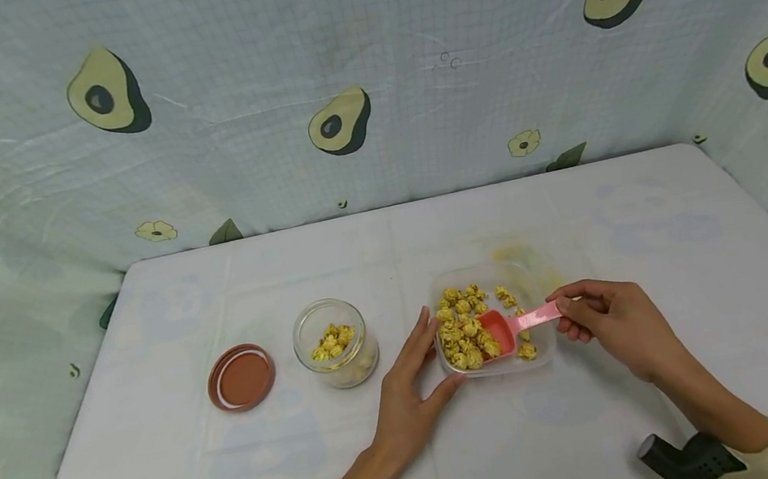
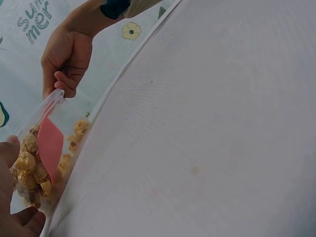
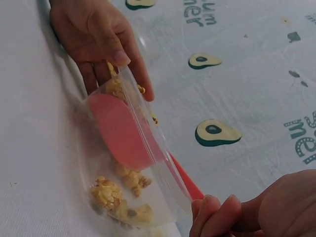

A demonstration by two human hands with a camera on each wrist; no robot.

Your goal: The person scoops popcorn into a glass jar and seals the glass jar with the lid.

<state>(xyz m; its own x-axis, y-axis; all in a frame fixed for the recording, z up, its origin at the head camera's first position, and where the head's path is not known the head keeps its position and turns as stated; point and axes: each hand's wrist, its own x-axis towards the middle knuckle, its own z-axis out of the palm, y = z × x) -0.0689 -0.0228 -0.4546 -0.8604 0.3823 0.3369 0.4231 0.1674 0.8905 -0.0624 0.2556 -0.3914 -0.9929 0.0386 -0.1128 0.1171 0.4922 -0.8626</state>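
We're seeing R hand (image 1: 608, 321) gripping pink scoop (image 1: 536, 316); scoop's bowl is resting amid popcorn (image 1: 467, 338) in clear container (image 1: 545, 341). L hand (image 1: 407, 406) is touching container's L side, fingers extended, not clenched. Glass jar (image 1: 360, 370) w/ popcorn is standing L of container, brown lid (image 1: 241, 378) lying further L.

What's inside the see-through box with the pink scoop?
The box holds yellow popcorn, mostly heaped on the left, plus the bowl of the pink scoop. The heaped popcorn covers the box floor beneath it, so that part can't be seen.
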